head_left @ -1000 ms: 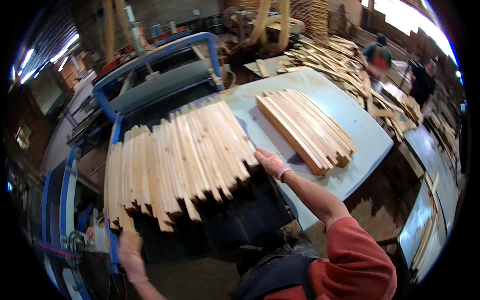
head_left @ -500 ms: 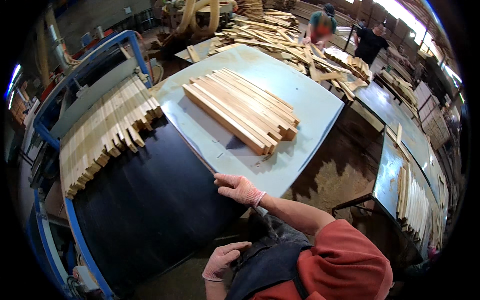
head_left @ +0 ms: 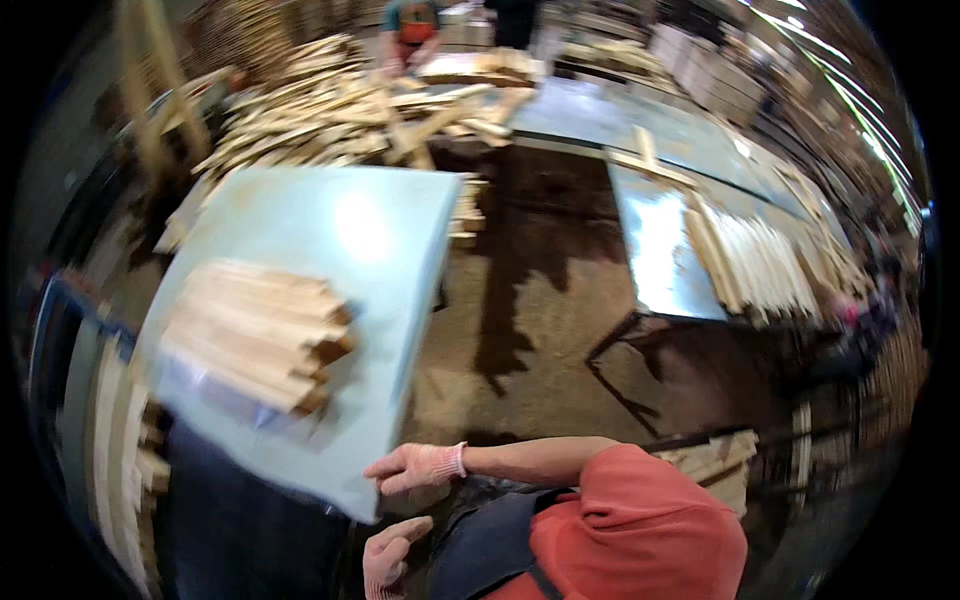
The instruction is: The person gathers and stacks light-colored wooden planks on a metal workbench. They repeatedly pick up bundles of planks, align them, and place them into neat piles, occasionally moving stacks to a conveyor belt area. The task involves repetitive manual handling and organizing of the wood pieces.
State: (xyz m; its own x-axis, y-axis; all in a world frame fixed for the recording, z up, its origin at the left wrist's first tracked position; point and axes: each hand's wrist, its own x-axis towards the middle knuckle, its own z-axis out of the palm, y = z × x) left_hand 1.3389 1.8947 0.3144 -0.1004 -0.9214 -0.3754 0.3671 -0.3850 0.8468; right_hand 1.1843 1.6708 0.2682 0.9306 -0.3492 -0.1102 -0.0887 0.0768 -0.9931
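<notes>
Wooden bundle point(head_left: 255, 325): Squared light strips lie side by side on the tabletop before you, their ragged ends turned toward its right edge; motion blur softens the grain.
Pale blue tabletop point(head_left: 290, 220): The panel carries the bundle on its nearer half, with a bright glare on the farther part, and its near corner comes close to your body.
Right hand point(head_left: 415, 468): Gloved in pinkish knit, your fingers reach out loosely to the near corner, overlapping the edge in view; nothing is seen in the grip, and whether they press on the panel you cannot tell from here.
Left hand point(head_left: 390, 555): Low by your dark overalls point(head_left: 490, 550), it is relaxed, one finger extended and the others partly curled, with nothing visible in it.
Black surface point(head_left: 240, 530): Dark and flat, it lies beside the tabletop, to the left of your hands.
Left-hand strips point(head_left: 125, 460): More pale lengths rest at the far left, near a blue frame point(head_left: 60, 300), both blurred.
Offcut heap point(head_left: 310, 110): Loose pieces lie jumbled beyond the tabletop's far edge.
Co-worker point(head_left: 411, 25): A person in green and orange stands behind the heap, hands near a low stack of wood point(head_left: 480, 66).
Metal-topped table point(head_left: 655, 240): Across the stained floor point(head_left: 540, 350) to your right, it bears a row of whitish strips point(head_left: 755, 260).
</notes>
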